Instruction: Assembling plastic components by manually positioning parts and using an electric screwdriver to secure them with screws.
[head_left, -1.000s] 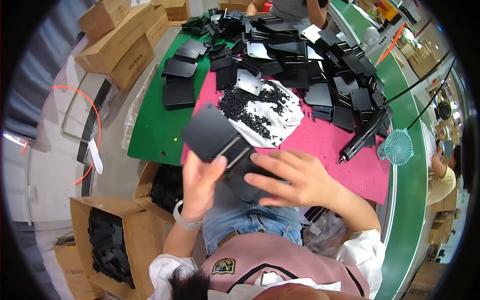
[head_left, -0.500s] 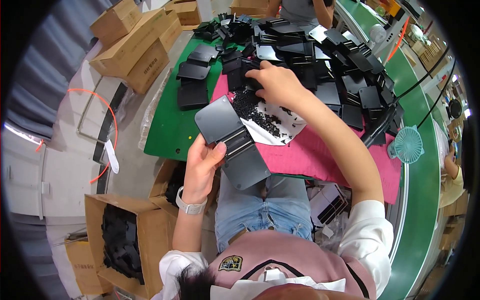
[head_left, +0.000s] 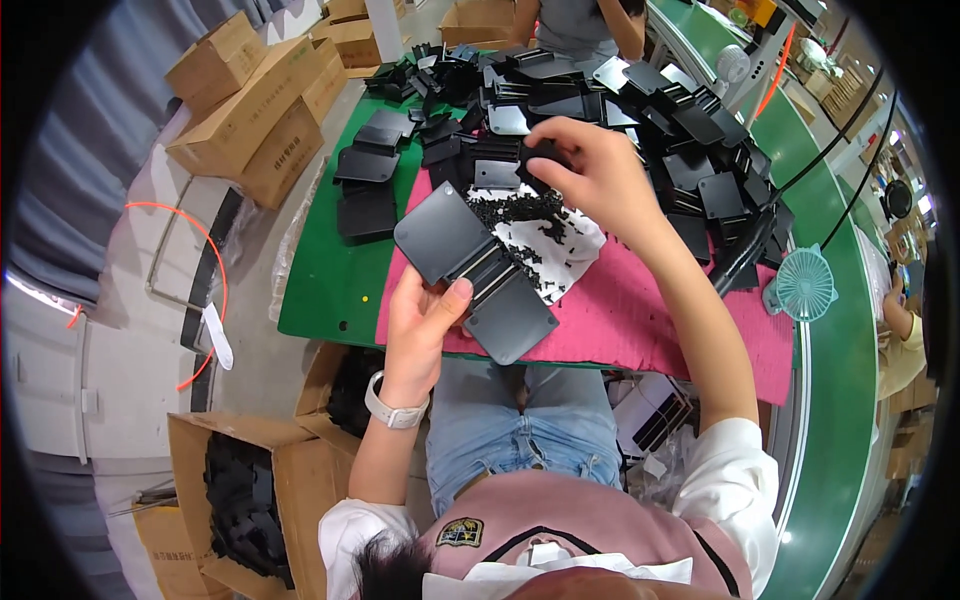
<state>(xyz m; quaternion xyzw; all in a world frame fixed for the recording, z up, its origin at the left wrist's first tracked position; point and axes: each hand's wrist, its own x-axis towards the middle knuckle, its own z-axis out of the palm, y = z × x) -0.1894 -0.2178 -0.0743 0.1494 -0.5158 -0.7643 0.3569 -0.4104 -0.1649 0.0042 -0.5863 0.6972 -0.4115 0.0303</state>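
My left hand (head_left: 425,315) grips a black two-plate hinged stand (head_left: 478,275) by its middle, with its thumb by the thin metal rods between the plates. The stand is tilted above the near edge of the table. My right hand (head_left: 600,175) is raised over the far side of the white cloth, its thumb and fingers curled around a dark plastic piece (head_left: 547,165) whose shape is partly hidden. Below it, many tiny black parts (head_left: 525,207) are strewn on the white cloth (head_left: 560,262).
A large heap of black stands (head_left: 690,160) covers the table's far side. A pink mat (head_left: 620,325) lies on the green table (head_left: 315,290). A small teal fan (head_left: 803,284) stands at right. An open carton (head_left: 295,500) of black parts is at lower left. Another person (head_left: 580,25) sits opposite.
My right hand has drawn back from the heap, moving right, with a dark piece now between its fingers. My left hand has shifted slightly right with the stand.
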